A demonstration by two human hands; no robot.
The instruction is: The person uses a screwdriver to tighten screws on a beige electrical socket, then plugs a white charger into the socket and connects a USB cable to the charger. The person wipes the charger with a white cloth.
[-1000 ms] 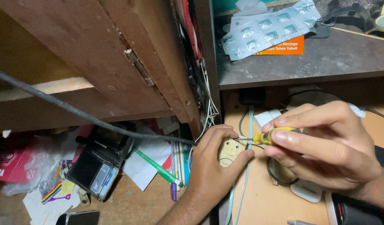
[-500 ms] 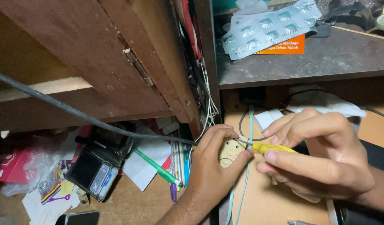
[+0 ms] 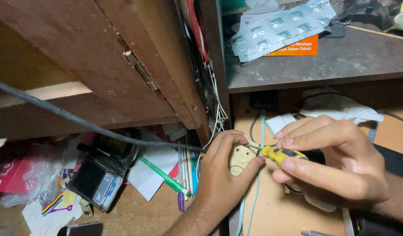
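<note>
so, right up close: left hand (image 3: 219,183) wrapped around a small cream-coloured plug block (image 3: 240,157), thumb pressed along its right edge, fingers curled over the top, clamped firm on it. right hand (image 3: 337,166) just beside, fingers pinched together on a yellow-handled screwdriver (image 3: 282,154), tip pointing left and meeting the upper right of the plug block. all of it sitting low in the middle of the view, over a light wooden board (image 3: 275,209). pale green cable (image 3: 258,183) running down past the block and under the screwdriver.

off to the left on the floor: green pen (image 3: 164,175) lying slanted, with a purple pen (image 3: 181,202) near its end, some white papers (image 3: 151,168), an open black wallet (image 3: 98,179), a red box (image 3: 9,177) at the edge and a dark phone (image 3: 81,229) at the bottom.

a bit further back: thick black cable (image 3: 79,120) cutting across from the left edge towards the left hand, in front of a brown wooden cabinet door (image 3: 101,57) with a metal hinge (image 3: 140,70). bundle of white wires (image 3: 219,105) hanging down the frame edge.

furthest up top right: dark shelf (image 3: 341,61) carrying silver blister packs of pills (image 3: 280,28) lying over an orange card (image 3: 297,47). white cloth (image 3: 337,107) tucked under the shelf, just behind the right hand.
</note>
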